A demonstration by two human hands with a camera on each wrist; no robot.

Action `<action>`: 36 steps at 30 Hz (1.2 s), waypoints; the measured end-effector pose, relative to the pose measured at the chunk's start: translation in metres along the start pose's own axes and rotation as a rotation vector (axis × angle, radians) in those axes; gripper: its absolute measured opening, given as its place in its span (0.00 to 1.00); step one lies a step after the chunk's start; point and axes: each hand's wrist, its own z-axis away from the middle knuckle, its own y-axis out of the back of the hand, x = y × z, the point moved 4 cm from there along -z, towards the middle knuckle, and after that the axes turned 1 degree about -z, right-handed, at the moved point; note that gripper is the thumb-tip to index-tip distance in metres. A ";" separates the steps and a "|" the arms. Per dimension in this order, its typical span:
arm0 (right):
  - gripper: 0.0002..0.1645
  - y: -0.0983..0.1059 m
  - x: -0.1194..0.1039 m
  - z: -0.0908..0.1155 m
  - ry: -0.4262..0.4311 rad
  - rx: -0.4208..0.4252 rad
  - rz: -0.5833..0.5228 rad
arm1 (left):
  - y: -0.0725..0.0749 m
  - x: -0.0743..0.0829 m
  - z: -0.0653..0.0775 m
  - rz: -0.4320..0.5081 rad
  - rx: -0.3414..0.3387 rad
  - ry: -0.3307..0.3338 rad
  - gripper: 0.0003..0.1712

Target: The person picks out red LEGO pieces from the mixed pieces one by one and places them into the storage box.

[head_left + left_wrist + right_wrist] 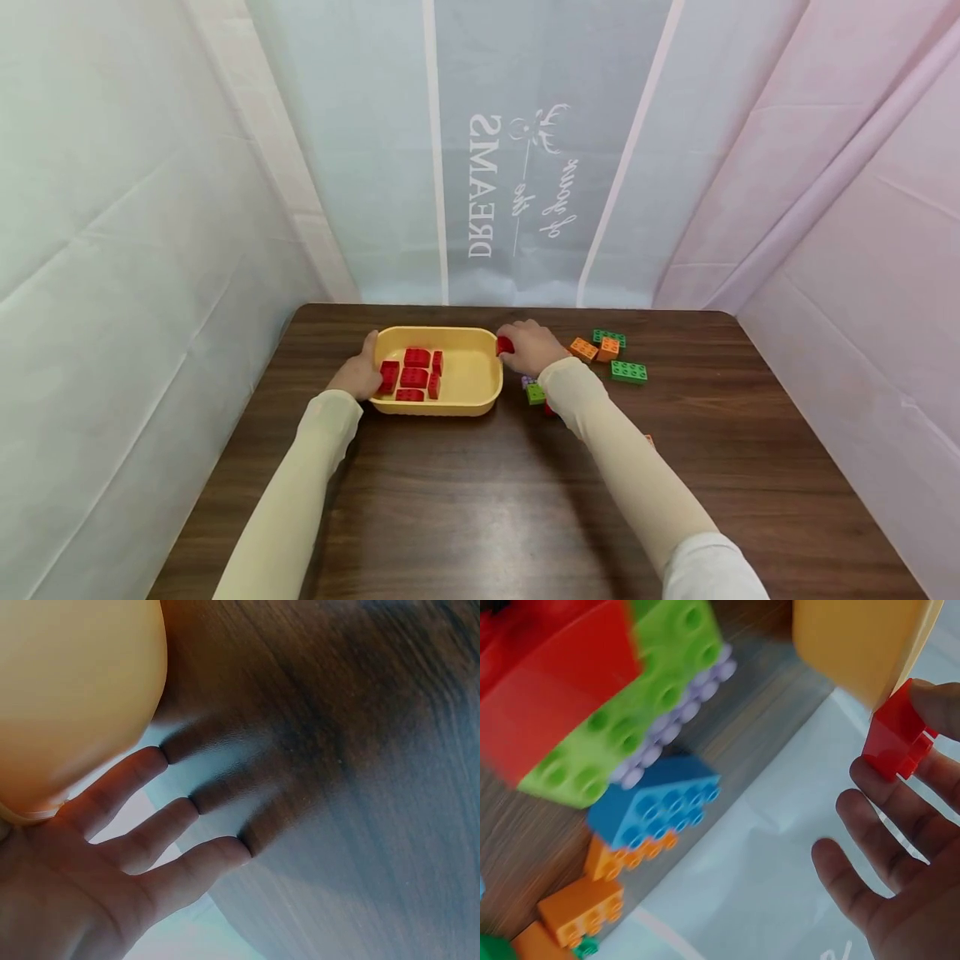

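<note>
A yellow tray stands near the table's far edge, with several red bricks in its left half. My left hand is at the tray's left end, touching its rim. In the left wrist view three of its fingers stretch out beside the tray wall, their tips down on the table; the thumb is mostly hidden. My right hand pinches a small red brick between thumb and fingers, beside the tray's right end. Its other fingers spread loosely.
Right of the tray lie green bricks, orange bricks and a lime-green brick. The right wrist view shows a blue brick, purple studs and a larger red brick. Cloth walls surround the dark wooden table.
</note>
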 end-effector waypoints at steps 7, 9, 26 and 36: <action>0.23 -0.009 -0.023 -0.016 0.040 0.011 0.079 | 0.000 0.001 0.001 -0.024 0.012 -0.027 0.49; 0.23 -0.014 -0.030 -0.020 0.048 0.009 0.096 | 0.000 0.000 0.002 -0.024 0.013 -0.027 0.48; 0.22 -0.050 -0.059 -0.049 0.044 -0.055 0.140 | 0.000 0.002 0.000 -0.002 0.009 0.001 0.49; 0.20 -0.062 -0.065 -0.058 0.055 -0.075 0.193 | -0.003 -0.002 -0.004 0.008 0.009 0.024 0.48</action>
